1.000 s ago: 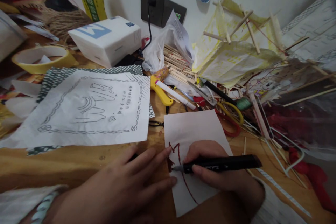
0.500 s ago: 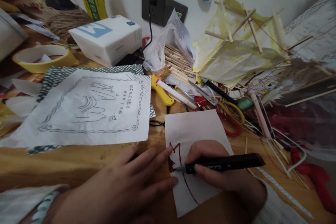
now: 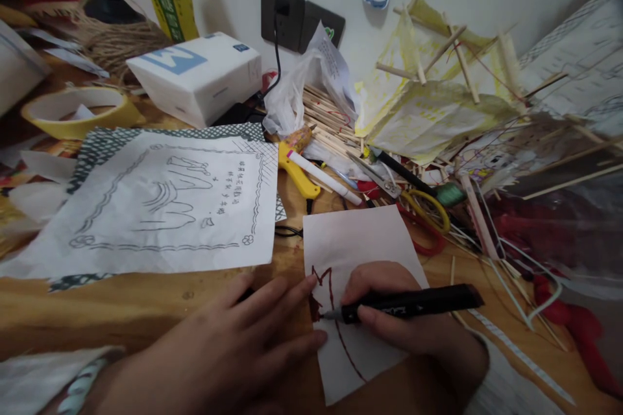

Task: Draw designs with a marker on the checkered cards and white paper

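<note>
A small white sheet of paper (image 3: 363, 240) lies on the wooden table and bears a dark red outline with a filled patch at its left edge. My right hand (image 3: 394, 305) grips a black marker (image 3: 423, 301), its tip touching the paper beside the red patch. The marker lies almost level, its rear end pointing right. My left hand (image 3: 243, 331) is spread flat, fingers apart, with two fingertips resting at the sheet's left edge.
A line drawing (image 3: 195, 201) on paper lies at left, with a white box (image 3: 204, 78) and yellow tape roll (image 3: 80, 110) behind. A yellow glue gun (image 3: 299, 172), scissors (image 3: 426, 211), wooden sticks (image 3: 326, 107) and a yellow paper-and-stick frame (image 3: 433, 110) crowd the back and right.
The view has shifted very slightly. Both hands keep nearly the same place, the marker tip still at the red patch, which looks slightly more filled in.
</note>
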`<action>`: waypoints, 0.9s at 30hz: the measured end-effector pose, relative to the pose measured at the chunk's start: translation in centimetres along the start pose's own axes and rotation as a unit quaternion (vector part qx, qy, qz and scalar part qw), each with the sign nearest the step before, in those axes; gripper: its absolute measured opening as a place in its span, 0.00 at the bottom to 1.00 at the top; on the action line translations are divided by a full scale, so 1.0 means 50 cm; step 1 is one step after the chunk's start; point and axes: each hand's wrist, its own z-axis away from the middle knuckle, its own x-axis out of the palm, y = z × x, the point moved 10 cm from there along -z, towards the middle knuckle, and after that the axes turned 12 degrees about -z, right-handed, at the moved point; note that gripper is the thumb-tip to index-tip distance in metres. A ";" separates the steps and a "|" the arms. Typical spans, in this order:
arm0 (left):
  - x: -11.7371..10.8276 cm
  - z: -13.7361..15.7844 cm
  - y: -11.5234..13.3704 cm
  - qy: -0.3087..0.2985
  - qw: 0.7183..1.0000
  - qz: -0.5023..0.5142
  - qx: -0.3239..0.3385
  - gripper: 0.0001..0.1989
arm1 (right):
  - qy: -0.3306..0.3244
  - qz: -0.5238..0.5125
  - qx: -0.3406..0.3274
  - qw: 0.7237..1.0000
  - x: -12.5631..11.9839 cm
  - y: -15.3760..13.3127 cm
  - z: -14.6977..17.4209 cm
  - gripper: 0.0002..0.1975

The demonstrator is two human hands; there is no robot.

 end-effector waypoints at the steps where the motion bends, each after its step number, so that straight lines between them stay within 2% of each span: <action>1: 0.001 0.000 0.000 -0.002 1.000 -0.001 0.000 0.37 | 0.004 0.001 0.008 1.000 -0.001 0.003 0.000 0.07; 10: 0.001 -0.003 0.000 -0.005 1.000 -0.016 -0.006 0.36 | 0.007 -0.011 0.030 0.999 -0.002 0.016 0.002 0.09; 27: -0.011 -0.004 0.006 0.020 0.998 -0.056 0.013 0.36 | 0.025 -0.032 0.027 0.999 -0.007 0.013 0.000 0.08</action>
